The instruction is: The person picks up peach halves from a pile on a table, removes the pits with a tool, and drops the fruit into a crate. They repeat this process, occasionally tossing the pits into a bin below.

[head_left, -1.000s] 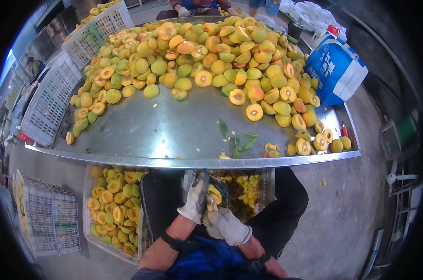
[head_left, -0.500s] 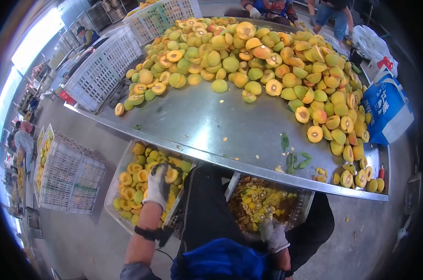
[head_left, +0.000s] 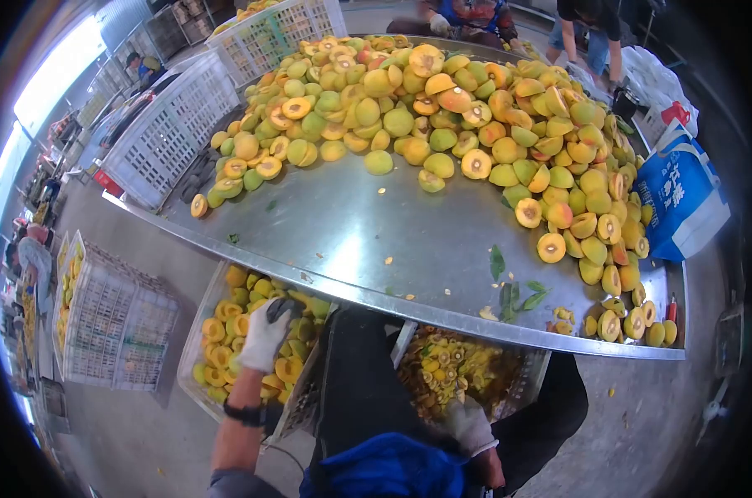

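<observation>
My left hand (head_left: 266,334), in a white glove with dark fingers, is over a crate (head_left: 195,336) of yellow peach halves (head_left: 220,357). Its fingers look loosely bent and apart, with no fruit visible in them. My right hand (head_left: 471,425), also gloved, is low at the near edge of a bin (head_left: 532,383) holding pits and yellow scraps (head_left: 446,365). Its fingers are closed, and a small pale tip shows beyond them; what it belongs to is hidden. On the metal table (head_left: 326,224) lies a large heap of halved peaches (head_left: 393,87).
White plastic crates (head_left: 173,124) stand at the table's left, with stacked crates (head_left: 114,324) on the floor. A blue bag (head_left: 683,195) and a red-handled tool (head_left: 671,309) are on the right. Leaves (head_left: 509,299) lie near the front rim. Other people work across the table.
A peach half seen at my left hand's fingertips is no longer visible there; that hand has shifted slightly left. My right hand stays by the scrap bin. The whole view has shifted a little.
</observation>
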{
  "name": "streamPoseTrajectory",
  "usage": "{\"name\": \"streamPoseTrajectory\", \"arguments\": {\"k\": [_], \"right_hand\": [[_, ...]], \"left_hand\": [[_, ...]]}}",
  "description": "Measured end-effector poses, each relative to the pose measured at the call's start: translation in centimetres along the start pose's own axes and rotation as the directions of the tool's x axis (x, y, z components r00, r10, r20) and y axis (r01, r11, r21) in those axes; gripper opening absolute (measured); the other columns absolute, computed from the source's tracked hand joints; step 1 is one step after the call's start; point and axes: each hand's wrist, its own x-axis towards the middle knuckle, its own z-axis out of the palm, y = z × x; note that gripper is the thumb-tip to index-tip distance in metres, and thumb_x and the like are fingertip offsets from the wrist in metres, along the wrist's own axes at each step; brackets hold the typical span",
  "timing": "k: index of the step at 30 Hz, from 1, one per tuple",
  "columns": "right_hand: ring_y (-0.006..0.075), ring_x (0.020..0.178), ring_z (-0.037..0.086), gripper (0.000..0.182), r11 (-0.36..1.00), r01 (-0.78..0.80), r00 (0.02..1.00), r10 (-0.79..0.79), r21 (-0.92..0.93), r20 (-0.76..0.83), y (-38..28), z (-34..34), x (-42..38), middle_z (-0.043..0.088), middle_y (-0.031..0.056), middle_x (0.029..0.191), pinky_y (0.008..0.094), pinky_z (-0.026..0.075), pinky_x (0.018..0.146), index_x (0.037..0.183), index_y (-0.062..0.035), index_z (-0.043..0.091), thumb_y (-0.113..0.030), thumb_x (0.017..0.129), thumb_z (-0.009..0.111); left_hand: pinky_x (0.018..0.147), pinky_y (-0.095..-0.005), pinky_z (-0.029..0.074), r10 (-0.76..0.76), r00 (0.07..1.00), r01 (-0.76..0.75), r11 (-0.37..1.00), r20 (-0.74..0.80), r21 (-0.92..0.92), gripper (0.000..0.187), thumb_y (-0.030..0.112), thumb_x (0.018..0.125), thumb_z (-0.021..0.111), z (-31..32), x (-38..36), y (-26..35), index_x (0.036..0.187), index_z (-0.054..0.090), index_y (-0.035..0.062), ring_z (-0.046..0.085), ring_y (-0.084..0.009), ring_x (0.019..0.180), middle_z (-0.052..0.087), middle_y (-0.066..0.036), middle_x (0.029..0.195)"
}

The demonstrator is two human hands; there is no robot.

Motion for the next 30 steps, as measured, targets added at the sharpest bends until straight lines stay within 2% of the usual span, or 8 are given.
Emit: {"name": "streamPoseTrajectory", "arguments": {"k": [5, 7, 9, 13, 19, 24, 28, 30], "right_hand": [[0.0462, 0.090, 0.060, 0.030, 0.992, 0.056, 0.996, -0.063, -0.115, -0.060, -3.1, -0.4, 0.7, 0.065, 0.0249, 0.095, 0.0479, 0.048, 0.076, 0.108, -0.0046, 0.061, -0.029, 0.094, 0.051], [0.0461, 0.093, 0.060, 0.040, 0.794, 0.478, 0.868, -0.362, -0.376, 0.340, 3.0, 0.5, 4.0, 0.064, 0.0285, 0.093, 0.0510, 0.047, 0.078, 0.104, -0.0017, 0.061, -0.038, 0.094, 0.049], [0.0475, 0.095, 0.058, 0.041, 0.933, 0.229, 0.962, -0.174, -0.277, 0.209, -1.3, -1.2, 1.7, 0.063, 0.0296, 0.094, 0.0514, 0.046, 0.080, 0.103, -0.0012, 0.060, -0.040, 0.094, 0.049], [0.0454, 0.104, 0.056, 0.046, 0.977, -0.031, 0.995, 0.051, -0.211, 0.088, -0.4, -1.3, 0.9, 0.061, 0.0293, 0.106, 0.0495, 0.046, 0.086, 0.111, -0.0025, 0.061, -0.043, 0.092, 0.051], [0.0375, 0.077, 0.064, 0.025, 0.902, 0.238, 0.971, -0.217, -0.359, 0.100, 3.1, 0.0, 1.3, 0.064, 0.0218, 0.088, 0.0483, 0.051, 0.066, 0.104, -0.0056, 0.063, -0.018, 0.093, 0.045], [0.0370, 0.081, 0.065, 0.036, 0.988, 0.048, 0.999, -0.045, -0.146, 0.029, -1.8, -2.7, -0.2, 0.066, 0.0209, 0.089, 0.0472, 0.050, 0.067, 0.103, -0.0032, 0.062, -0.036, 0.095, 0.048], [0.0415, 0.079, 0.060, 0.029, 0.806, -0.100, 0.990, 0.023, 0.583, 0.137, -0.6, -2.2, -0.7, 0.064, 0.0190, 0.083, 0.0440, 0.048, 0.073, 0.110, -0.0014, 0.061, -0.025, 0.094, 0.056], [0.0383, 0.075, 0.058, 0.028, 0.957, 0.088, 0.990, -0.115, 0.276, 0.082, 0.8, -2.0, -0.2, 0.061, 0.0164, 0.081, 0.0427, 0.047, 0.072, 0.114, -0.0021, 0.059, -0.021, 0.095, 0.055]], "left_hand": [[0.081, -0.0273, 0.050, 0.300, 0.954, -0.293, 0.942, 0.022, -0.165, 0.031, -0.007, 0.078, 0.063, -0.7, -0.8, 11.6, 0.108, 0.063, -0.0017, 0.066, -0.0161, 0.089, 0.068, -0.010, 0.097], [0.082, -0.0282, 0.051, 0.358, 0.926, -0.352, 0.934, 0.117, -0.067, 0.035, -0.008, 0.076, 0.063, 1.3, 1.7, 16.9, 0.110, 0.063, -0.0001, 0.067, -0.0193, 0.090, 0.067, -0.012, 0.098], [0.080, -0.0283, 0.051, 0.563, 0.794, -0.600, 0.786, 0.229, 0.150, 0.033, -0.006, 0.080, 0.061, 5.1, 6.2, 19.0, 0.113, 0.060, -0.0037, 0.067, -0.0177, 0.092, 0.068, -0.013, 0.105], [0.085, -0.0404, 0.051, 0.446, 0.813, -0.581, 0.661, 0.374, 0.474, 0.041, 0.022, 0.079, 0.071, 13.6, 11.8, 24.1, 0.113, 0.060, 0.0025, 0.064, -0.0344, 0.096, 0.065, -0.020, 0.105], [0.087, -0.0429, 0.050, 0.235, 0.915, -0.393, 0.711, 0.329, 0.583, 0.052, 0.035, 0.078, 0.072, 22.2, 17.8, 23.0, 0.114, 0.054, 0.0023, 0.062, -0.0374, 0.101, 0.065, -0.023, 0.108], [0.074, -0.0396, 0.052, 0.474, 0.852, -0.519, 0.823, 0.223, 0.231, 0.056, 0.019, 0.077, 0.072, 22.5, 16.4, 20.3, 0.124, 0.047, 0.0036, 0.067, -0.0311, 0.086, 0.065, -0.021, 0.100], [0.055, -0.0218, 0.044, 0.322, 0.823, -0.133, 0.910, 0.468, -0.392, 0.043, 0.009, 0.081, 0.068, 15.3, 5.1, 26.3, 0.122, 0.055, 0.0057, 0.054, -0.0082, 0.064, 0.062, -0.004, 0.088], [0.051, -0.0187, 0.040, 0.325, 0.809, -0.041, 0.862, 0.490, -0.505, 0.031, 0.004, 0.086, 0.061, 13.2, -0.3, 25.2, 0.116, 0.062, 0.0038, 0.049, -0.0034, 0.059, 0.061, -0.001, 0.083]]}}
